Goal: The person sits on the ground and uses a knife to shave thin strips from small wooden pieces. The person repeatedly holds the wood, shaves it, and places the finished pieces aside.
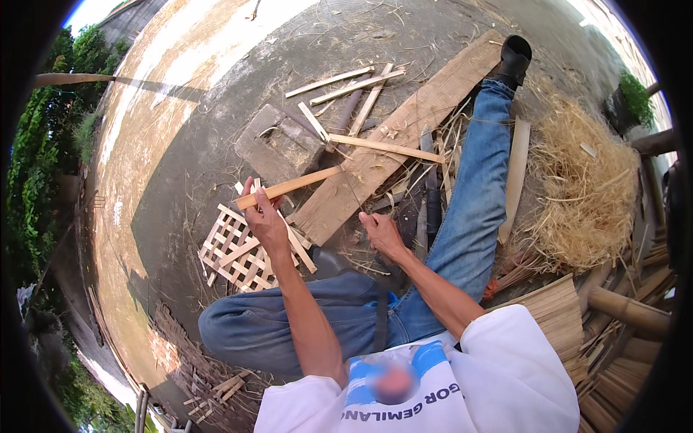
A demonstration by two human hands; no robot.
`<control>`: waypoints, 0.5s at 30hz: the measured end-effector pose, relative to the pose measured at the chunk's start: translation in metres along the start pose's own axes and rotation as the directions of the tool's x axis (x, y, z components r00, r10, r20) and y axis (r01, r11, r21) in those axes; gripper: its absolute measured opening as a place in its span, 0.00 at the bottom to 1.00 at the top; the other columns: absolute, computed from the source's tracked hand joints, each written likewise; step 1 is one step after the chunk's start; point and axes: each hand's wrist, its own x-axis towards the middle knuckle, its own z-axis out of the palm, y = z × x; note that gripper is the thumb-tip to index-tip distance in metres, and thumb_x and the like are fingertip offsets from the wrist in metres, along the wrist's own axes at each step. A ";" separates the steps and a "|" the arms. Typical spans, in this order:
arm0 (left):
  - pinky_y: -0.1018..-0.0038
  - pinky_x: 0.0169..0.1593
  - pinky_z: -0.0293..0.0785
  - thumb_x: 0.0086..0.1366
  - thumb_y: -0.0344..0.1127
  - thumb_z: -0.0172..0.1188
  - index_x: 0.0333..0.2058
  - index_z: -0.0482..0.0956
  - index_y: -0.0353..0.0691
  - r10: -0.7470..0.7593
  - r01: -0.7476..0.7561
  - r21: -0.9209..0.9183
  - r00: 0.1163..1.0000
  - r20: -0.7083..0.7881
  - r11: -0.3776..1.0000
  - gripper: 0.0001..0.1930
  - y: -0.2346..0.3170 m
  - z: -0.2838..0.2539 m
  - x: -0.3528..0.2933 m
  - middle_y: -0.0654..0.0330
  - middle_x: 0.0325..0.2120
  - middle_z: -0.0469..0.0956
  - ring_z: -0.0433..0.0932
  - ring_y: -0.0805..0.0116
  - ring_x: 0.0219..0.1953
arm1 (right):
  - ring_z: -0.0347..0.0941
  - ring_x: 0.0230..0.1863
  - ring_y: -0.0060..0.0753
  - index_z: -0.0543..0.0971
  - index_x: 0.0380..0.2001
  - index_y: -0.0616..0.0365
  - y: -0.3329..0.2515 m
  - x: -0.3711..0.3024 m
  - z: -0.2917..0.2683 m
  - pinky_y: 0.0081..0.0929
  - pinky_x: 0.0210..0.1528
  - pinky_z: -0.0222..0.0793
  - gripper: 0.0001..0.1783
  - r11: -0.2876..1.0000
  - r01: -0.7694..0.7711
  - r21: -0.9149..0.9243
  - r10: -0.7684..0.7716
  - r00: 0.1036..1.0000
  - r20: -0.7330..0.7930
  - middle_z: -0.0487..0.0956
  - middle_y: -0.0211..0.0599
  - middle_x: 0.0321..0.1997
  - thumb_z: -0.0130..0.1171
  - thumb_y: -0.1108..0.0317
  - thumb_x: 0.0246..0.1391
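My left hand (pixel 267 225) is closed around the near end of a flat bamboo strip (pixel 299 183). The strip slants up to the right, its far end over the wooden plank (pixel 415 108). My right hand (pixel 382 234) grips a thin, dark tool (pixel 352 190) that looks like a knife; its handle is hidden in my fist. The tool points up toward the strip's far end. Another bamboo strip (pixel 390 146) lies across the plank. Below my left hand sits a woven bamboo lattice (pixel 229 249) on the ground.
A concrete block (pixel 278 148) stands left of the plank, with several loose strips (pixel 332 81) beyond it. My outstretched leg (pixel 473 180) borders the plank's right side. A heap of shavings (pixel 585 184) lies farther right, and bamboo poles (pixel 628 312) at lower right.
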 end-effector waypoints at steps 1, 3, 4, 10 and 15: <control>0.72 0.43 0.86 0.79 0.38 0.49 0.63 0.71 0.36 0.035 -0.035 -0.003 0.998 -0.045 0.999 0.19 -0.009 0.000 0.002 0.55 0.41 0.75 0.81 0.68 0.38 | 0.72 0.22 0.32 0.73 0.25 0.67 -0.016 -0.011 0.001 0.39 0.29 0.69 0.31 0.999 0.040 -0.030 -0.038 0.998 0.048 0.69 0.44 0.17 0.55 0.45 0.68; 0.72 0.41 0.86 0.78 0.38 0.50 0.58 0.75 0.34 0.065 -0.064 0.014 0.995 -0.070 0.998 0.18 -0.015 0.004 0.003 0.54 0.42 0.77 0.82 0.68 0.39 | 0.68 0.20 0.31 0.73 0.26 0.68 -0.032 -0.022 0.015 0.39 0.28 0.67 0.31 0.948 0.302 -0.102 -0.295 0.952 0.078 0.68 0.44 0.16 0.55 0.46 0.68; 0.73 0.40 0.86 0.78 0.38 0.51 0.56 0.77 0.32 0.080 -0.078 0.026 0.993 -0.083 0.997 0.17 -0.017 0.005 0.004 0.53 0.43 0.78 0.82 0.67 0.39 | 0.66 0.20 0.31 0.73 0.26 0.68 -0.038 -0.026 0.020 0.39 0.27 0.66 0.31 0.895 0.425 -0.134 -0.414 0.905 0.102 0.68 0.44 0.16 0.55 0.46 0.68; 0.69 0.47 0.88 0.78 0.39 0.51 0.49 0.80 0.29 0.064 -0.063 0.057 0.998 -0.020 0.996 0.17 -0.015 0.002 0.004 0.52 0.46 0.78 0.83 0.64 0.43 | 0.62 0.20 0.37 0.73 0.26 0.67 -0.031 -0.007 0.020 0.42 0.27 0.64 0.29 0.951 0.290 -0.105 -0.287 0.957 0.049 0.68 0.50 0.17 0.57 0.49 0.68; 0.67 0.48 0.88 0.78 0.40 0.50 0.50 0.78 0.26 0.015 -0.016 -0.019 0.999 -0.049 1.000 0.19 -0.018 -0.001 0.010 0.51 0.46 0.78 0.83 0.63 0.44 | 0.65 0.20 0.43 0.73 0.24 0.67 -0.035 -0.020 0.025 0.42 0.28 0.65 0.30 0.873 0.454 -0.176 -0.447 0.891 0.081 0.69 0.50 0.17 0.57 0.48 0.67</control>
